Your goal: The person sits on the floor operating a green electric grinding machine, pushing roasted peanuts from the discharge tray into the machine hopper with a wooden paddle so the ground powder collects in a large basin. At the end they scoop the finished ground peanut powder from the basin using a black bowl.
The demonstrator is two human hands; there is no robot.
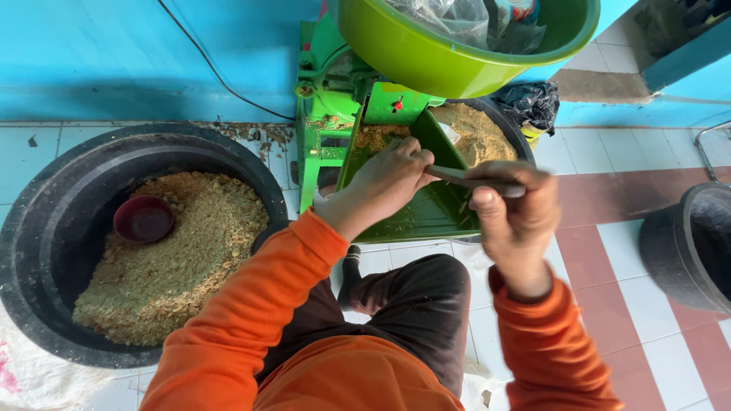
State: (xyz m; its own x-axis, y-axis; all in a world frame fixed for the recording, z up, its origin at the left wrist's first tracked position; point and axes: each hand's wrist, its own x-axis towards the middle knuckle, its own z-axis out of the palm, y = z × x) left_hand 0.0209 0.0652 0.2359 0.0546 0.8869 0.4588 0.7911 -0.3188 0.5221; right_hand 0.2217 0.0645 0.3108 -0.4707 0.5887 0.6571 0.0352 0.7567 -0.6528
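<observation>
A green grinding machine (pixel 324 114) stands against the blue wall, with a slanted green feed chute (pixel 426 213) in front of me. My left hand (pixel 384 183) rests in the chute on coarse yellow-brown meal (pixel 375 137), fingers curled around the tip of a dark wooden stick (pixel 476 183). My right hand (pixel 514 221) grips the other end of that stick over the chute's right edge. Both arms wear orange sleeves.
A big black tub (pixel 46 198) at left holds coarse meal and a dark red bowl (pixel 144 218). Behind the chute sits another black tub of meal (pixel 483 133). A green basin (pixel 426 57) with plastic bags sits on top. A black bucket (pixel 685 251) stands right.
</observation>
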